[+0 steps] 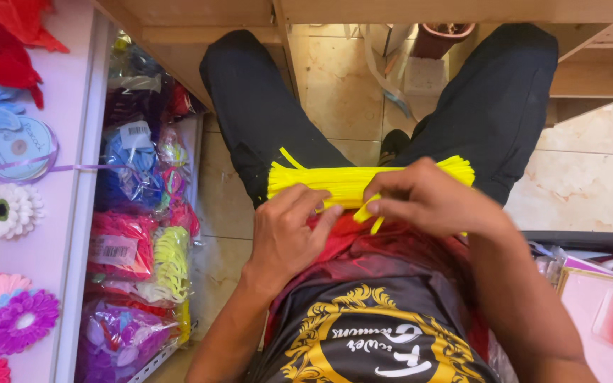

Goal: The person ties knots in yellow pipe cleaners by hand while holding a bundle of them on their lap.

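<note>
Left hand (pixel 285 230): sitting at centre of the frame, its grip closing on the lower left edge of the yellow stems (pixel 335 181), fingertips pressing in from below.
Stems: lying as a flat horizontal bundle across the person's lap, at centre frame, between the two dark trouser legs (pixel 264 99).
Right hand (pixel 427 198): covering the right half of the bundle, its grip pinching a single stem end that is bending downward at lower centre.
Risk: loose ends are already fanning out at the bundle's upper left; a slackening hold would likely be letting stems slide off the lap onto the tiled floor (pixel 342 99).
Risk two: the pinched stem could be kinking, since it is being bent sharply.
Left edge: a pale surface (pixel 65 234) is carrying fabric flowers (pixel 8 209) and a ribbon spool (pixel 19 147).
Beside it: bagged craft goods (pixel 136 234) are filling a shelf, crowding the left elbow.
Upper frame: wooden beams (pixel 420 10) are hemming in the knees.
Lower right: pink packets (pixel 604 298) are lying close to the right forearm.
</note>
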